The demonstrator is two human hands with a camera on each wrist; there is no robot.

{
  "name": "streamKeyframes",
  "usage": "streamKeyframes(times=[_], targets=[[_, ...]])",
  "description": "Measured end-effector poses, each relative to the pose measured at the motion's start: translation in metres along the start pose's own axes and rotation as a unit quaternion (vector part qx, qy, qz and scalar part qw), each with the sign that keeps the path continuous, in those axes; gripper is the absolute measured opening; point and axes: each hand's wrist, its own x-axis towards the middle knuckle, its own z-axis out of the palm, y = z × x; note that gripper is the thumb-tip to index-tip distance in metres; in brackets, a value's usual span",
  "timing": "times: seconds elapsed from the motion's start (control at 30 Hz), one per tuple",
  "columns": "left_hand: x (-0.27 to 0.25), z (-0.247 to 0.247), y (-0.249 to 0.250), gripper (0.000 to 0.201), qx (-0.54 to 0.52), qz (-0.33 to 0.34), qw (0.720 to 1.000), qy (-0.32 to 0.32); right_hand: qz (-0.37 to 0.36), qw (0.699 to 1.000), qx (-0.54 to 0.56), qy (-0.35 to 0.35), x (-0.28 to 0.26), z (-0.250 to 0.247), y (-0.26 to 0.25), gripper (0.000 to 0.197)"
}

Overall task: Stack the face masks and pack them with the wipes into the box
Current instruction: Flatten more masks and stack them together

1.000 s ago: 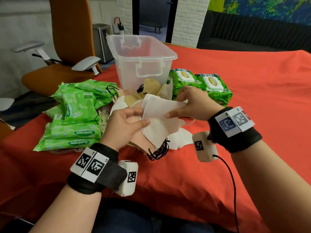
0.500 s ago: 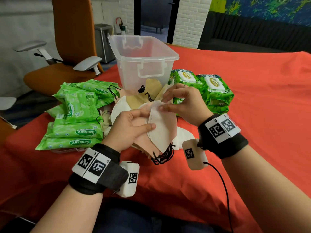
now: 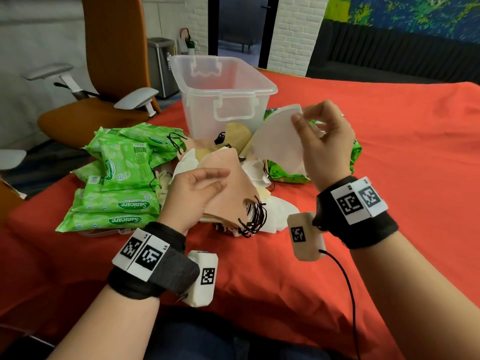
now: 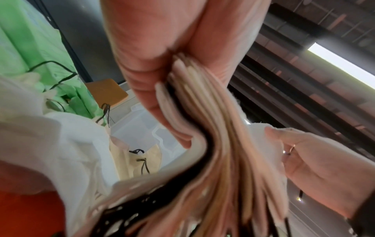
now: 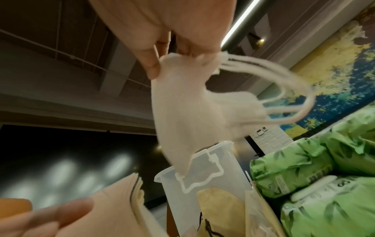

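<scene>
1. Head view. The left hand (image 3: pixel 197 193) grips a stack of face masks (image 3: pixel 228 188), thumb on top and fingers beneath, held low over the red surface (image 3: pixel 389 141). Judged purpose: to keep the collected masks square while more are added. The stack's top mask is peach; black ear loops hang from its near end, at 5 o'clock of the hand.
2. The right hand (image 3: pixel 322 141) pinches a single white mask (image 3: pixel 278 136) by its upper edge, lifted clear at 2 o'clock of the stack and apart from it. Judged purpose: to free it from the pile for laying on the stack.
3. The clear box (image 3: pixel 223 100) stands open at 12 o'clock of the stack; nothing is seen packed in it. Loose masks (image 3: pixel 233 133) lie at its foot. Wipes packs (image 3: pixel 117 193) are heaped at 9 o'clock; more lie behind the right hand. Stacking is judged unfinished.
4. Left wrist view. Fingers clamp the stack edge-on: several thin cream and peach layers, fanned and blurred.
5. Right wrist view. Thumb and fingers pinch the white mask at its top; it hangs limp, white loops trailing toward 3 o'clock, above the box rim. It is soft and thin, and will likely flop when laid.
</scene>
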Motion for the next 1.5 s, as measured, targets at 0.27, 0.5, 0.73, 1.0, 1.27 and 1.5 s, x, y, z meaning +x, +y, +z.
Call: streamKeyframes(times=[0.27,0.5,0.73,1.0,1.27,1.5], targets=[[0.001,0.010,0.012,0.063,-0.172,-0.096,0.980,-0.012,-0.115,0.956,0.014,-0.269,-0.053,0.038,-0.011,0.010],[0.001,0.006,0.011,0.017,-0.102,-0.063,0.993,0.018,0.026,0.897,0.101,-0.429,-0.046,0.029,-0.015,0.014],[-0.006,0.010,0.022,0.024,-0.098,0.010,0.995,-0.021,0.196,0.942,0.036,-0.269,-0.026,0.025,0.006,0.041],[-0.008,0.008,0.019,0.016,-0.077,0.014,0.997,-0.007,0.162,0.957,0.127,-0.203,-0.027,0.017,-0.008,0.020],[-0.011,0.011,0.025,0.021,-0.059,0.006,0.997,-0.054,0.094,0.966,0.110,-0.216,-0.022,0.015,-0.017,0.036],[-0.015,0.009,0.036,0.064,-0.115,0.112,0.984,-0.077,0.198,0.885,0.173,-0.385,-0.034,0.002,-0.014,0.083]])
